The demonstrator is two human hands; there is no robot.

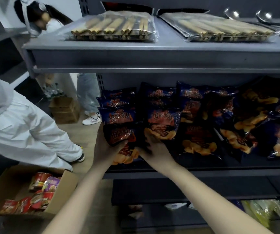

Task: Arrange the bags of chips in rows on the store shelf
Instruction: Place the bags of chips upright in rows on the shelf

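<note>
My left hand (108, 149) is curled round the front bag (120, 135) of the leftmost row, thumb over its face, at the front edge of the shelf (203, 173). That bag's long axis runs roughly front to back, in line with the row behind it, so I judge the coming move is a short push straight back. Just to its right, my right hand (154, 151) is blurred against the lower edge of the second-row bag (162, 122); I cannot tell whether it grips. Farther right, the loose bags (247, 119) lie overlapping and askew, nearer my right hand.
</note>
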